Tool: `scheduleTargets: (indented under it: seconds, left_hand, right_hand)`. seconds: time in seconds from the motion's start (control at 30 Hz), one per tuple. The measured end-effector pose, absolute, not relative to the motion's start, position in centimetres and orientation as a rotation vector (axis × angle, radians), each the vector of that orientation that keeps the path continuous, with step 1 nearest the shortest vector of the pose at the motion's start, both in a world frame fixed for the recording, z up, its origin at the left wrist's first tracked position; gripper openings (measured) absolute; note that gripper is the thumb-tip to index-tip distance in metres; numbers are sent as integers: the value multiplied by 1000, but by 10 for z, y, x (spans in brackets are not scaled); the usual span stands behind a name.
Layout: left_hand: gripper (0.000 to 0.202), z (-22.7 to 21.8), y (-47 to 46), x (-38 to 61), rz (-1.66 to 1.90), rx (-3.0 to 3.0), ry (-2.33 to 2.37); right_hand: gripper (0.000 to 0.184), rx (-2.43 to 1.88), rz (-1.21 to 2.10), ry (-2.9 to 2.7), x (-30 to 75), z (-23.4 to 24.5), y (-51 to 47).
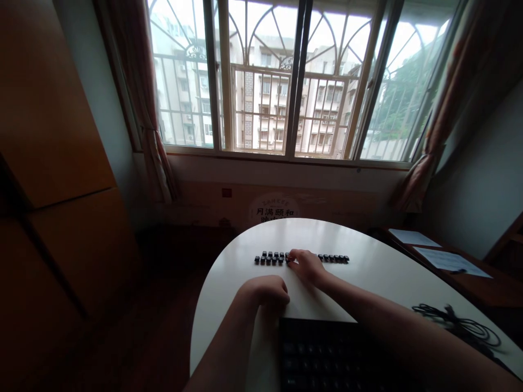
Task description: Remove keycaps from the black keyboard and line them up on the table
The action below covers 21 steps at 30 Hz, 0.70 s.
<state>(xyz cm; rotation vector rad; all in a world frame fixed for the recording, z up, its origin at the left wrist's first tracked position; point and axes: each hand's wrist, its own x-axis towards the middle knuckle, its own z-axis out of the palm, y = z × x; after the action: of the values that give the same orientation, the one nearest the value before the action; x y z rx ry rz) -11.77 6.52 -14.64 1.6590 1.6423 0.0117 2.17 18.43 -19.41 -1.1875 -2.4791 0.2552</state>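
Note:
Small black keycaps point(274, 259) stand in two rows across the white round table point(229, 316). Over the middle of these rows reaches my right hand point(308, 265), its thumb and fingertips closed on one keycap point(288, 260). The hand covers part of the rows, and more keycaps point(334, 258) show to its right. My left hand point(273, 290) is curled into a fist on the near side of the rows, apart from them. Whatever its fingers hold, if anything, is hidden. Close to me lies a black keyboard point(318, 348), partly under my right forearm.
A coiled black cable point(461, 324) lies at the table's right edge. Beyond it, a brown desk point(506, 288) carries printed papers point(447, 258) and a pen-like dark object. A barred window point(261, 81) with curtains is behind the table. An orange-brown cabinet point(53, 109) stands left.

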Motion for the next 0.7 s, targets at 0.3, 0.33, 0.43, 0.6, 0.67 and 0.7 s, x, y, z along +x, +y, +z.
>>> scheduleTargets:
  seconds: [0.3,0.33,0.43,0.6,0.67,0.7]
  left_hand:
    - [6,-146,66,-117,14,1636,1629]
    - [6,-146,66,-117,12,1639,1629]
    - [5,-144,65,-116,3,1641,1631]
    - [4,-143,64,-116,11,1642,1624]
    - [4,-144,64,-117,12,1651,1623]
    - [4,-145,65,-117,9,1651,1629]
  right_hand:
    - [17,-1213,247,-2470,15,-193,183]
    - [17,-1211,248,-2469,15,-193,183]
    - [19,-1201,255,-2461,15,-192,181]
    - [19,-1171,274,-2436,22,-180,179]
    - [19,-1154,273,-2414,30,-171,176]
    - [20,-1132,285,-2397,35,-167,173]
